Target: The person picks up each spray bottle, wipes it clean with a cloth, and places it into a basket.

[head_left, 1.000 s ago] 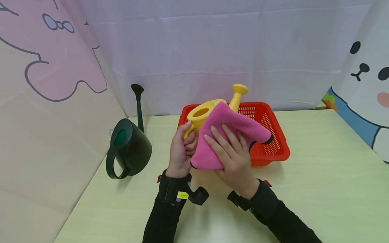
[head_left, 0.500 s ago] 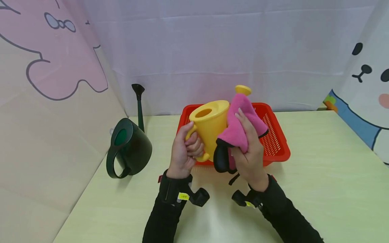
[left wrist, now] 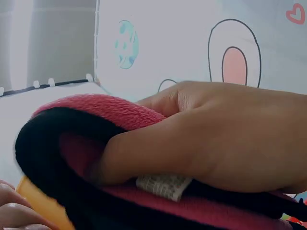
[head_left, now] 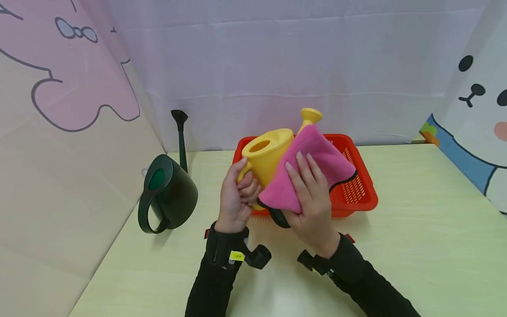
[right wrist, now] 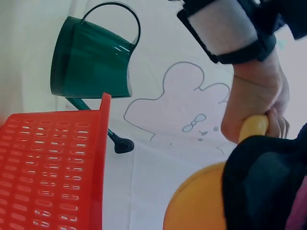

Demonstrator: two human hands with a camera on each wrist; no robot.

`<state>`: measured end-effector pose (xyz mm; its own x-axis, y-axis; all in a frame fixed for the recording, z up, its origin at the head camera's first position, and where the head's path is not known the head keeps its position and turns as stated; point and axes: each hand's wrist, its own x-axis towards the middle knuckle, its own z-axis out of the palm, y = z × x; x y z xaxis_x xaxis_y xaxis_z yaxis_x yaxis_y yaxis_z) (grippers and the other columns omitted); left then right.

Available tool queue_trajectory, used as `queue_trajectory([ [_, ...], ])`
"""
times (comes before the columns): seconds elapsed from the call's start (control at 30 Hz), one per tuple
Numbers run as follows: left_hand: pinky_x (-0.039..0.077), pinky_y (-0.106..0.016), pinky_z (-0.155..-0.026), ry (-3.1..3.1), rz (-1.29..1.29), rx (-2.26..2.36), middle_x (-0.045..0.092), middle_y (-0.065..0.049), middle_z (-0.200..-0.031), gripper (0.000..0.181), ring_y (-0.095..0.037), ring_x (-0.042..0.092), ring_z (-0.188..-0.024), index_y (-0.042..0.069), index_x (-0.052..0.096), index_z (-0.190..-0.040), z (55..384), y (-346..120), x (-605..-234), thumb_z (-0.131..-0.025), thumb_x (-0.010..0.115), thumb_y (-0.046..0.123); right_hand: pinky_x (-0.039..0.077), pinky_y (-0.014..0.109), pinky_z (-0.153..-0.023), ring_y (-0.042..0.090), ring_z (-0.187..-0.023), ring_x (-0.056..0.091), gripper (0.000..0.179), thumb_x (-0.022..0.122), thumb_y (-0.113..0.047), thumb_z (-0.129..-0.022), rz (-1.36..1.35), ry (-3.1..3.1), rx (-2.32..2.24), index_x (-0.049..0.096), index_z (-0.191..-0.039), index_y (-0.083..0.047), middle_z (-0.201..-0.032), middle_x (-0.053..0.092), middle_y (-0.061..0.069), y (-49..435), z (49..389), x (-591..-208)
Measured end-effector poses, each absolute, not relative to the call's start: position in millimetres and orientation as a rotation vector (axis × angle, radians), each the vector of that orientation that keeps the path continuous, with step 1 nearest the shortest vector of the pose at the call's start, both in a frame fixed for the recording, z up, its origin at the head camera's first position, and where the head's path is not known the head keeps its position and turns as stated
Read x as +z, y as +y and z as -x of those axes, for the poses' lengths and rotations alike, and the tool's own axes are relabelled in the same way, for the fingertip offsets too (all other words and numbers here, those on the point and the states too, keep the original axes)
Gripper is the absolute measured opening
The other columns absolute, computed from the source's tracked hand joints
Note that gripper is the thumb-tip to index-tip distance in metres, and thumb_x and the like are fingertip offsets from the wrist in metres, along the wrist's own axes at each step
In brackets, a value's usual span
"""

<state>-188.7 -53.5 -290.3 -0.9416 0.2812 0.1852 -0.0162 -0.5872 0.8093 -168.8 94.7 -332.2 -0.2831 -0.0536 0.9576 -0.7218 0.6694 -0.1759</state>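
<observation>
Hands (head_left: 235,198), angled inward, hold yellow can (head_left: 269,158) and cloth (head_left: 322,154).

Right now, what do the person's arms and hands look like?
The person wears black sleeves. Each wrist has a dark band with a small black gadget sticking out. A bright yellow label marks the left one, and a red tab peeks out beside each. The left hand and right hand wear no gloves.

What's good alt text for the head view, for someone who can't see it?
A left hand grips a yellow watering can while the right hand holds a pink cloth against it. Behind them is a red basket; a green can stands at left.
</observation>
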Motion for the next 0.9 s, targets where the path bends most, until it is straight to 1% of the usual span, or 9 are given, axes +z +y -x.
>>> queue_trajectory([
  [0.2,0.007,-0.020,-0.039,1.244,-0.477,2.656,0.029,0.012,-0.041,0.050,-0.001,0.026,-0.031,0.020,0.031,-0.048,189.4,-56.8,-290.2,-0.097,0.028,0.024,0.030,0.045,-0.108,0.038,-0.121,0.044,0.042,0.052,-0.036,-0.091,-0.694,-1.703,0.534,0.058,-0.117,-0.003,-0.123,0.055,0.020,85.4,163.4,-331.7],
  [0.4,0.007,-0.021,-0.040,1.212,-0.520,2.645,0.027,0.010,-0.042,0.049,-0.001,0.027,-0.031,0.020,0.031,-0.048,189.7,-57.2,-289.8,-0.097,0.026,0.024,0.027,0.043,-0.110,0.036,-0.123,0.043,0.042,0.054,-0.034,-0.090,-0.736,-1.674,0.538,0.058,-0.115,-0.001,-0.120,0.056,0.021,88.2,164.3,-328.7],
  [0.5,0.006,-0.023,-0.041,1.221,-0.532,2.628,0.026,0.010,-0.041,0.050,-0.002,0.027,-0.031,0.019,0.030,-0.048,188.7,-56.8,-289.0,-0.097,0.025,0.025,0.029,0.041,-0.110,0.034,-0.125,0.043,0.041,0.054,-0.032,-0.090,-0.731,-1.663,0.607,0.058,-0.115,0.000,-0.123,0.055,0.019,90.9,166.4,-328.2],
  [0.63,0.006,-0.025,-0.041,1.243,-0.529,2.594,0.028,0.010,-0.040,0.051,-0.004,0.026,-0.031,0.020,0.029,-0.047,187.7,-57.5,-288.3,-0.097,0.025,0.027,0.032,0.036,-0.109,0.030,-0.127,0.043,0.042,0.054,-0.032,-0.091,-0.713,-1.667,0.779,0.057,-0.120,-0.002,-0.129,0.053,0.016,96.7,169.8,-327.2],
  [0.73,0.007,-0.025,-0.041,1.254,-0.521,2.588,0.030,0.010,-0.040,0.051,-0.005,0.027,-0.031,0.020,0.031,-0.047,187.4,-58.2,-288.2,-0.097,0.025,0.027,0.033,0.034,-0.108,0.026,-0.128,0.043,0.046,0.053,-0.034,-0.091,-0.690,-1.679,0.944,0.055,-0.123,-0.002,-0.131,0.052,0.015,102.1,172.8,-326.6],
  [0.9,0.009,-0.024,-0.041,1.267,-0.511,2.595,0.031,0.010,-0.040,0.051,-0.005,0.028,-0.031,0.020,0.032,-0.047,187.1,-58.9,-288.1,-0.097,0.026,0.027,0.035,0.032,-0.107,0.022,-0.126,0.045,0.053,0.052,-0.038,-0.091,-0.647,-1.682,1.132,0.051,-0.124,0.003,-0.132,0.050,0.015,105.4,175.9,-328.4],
])
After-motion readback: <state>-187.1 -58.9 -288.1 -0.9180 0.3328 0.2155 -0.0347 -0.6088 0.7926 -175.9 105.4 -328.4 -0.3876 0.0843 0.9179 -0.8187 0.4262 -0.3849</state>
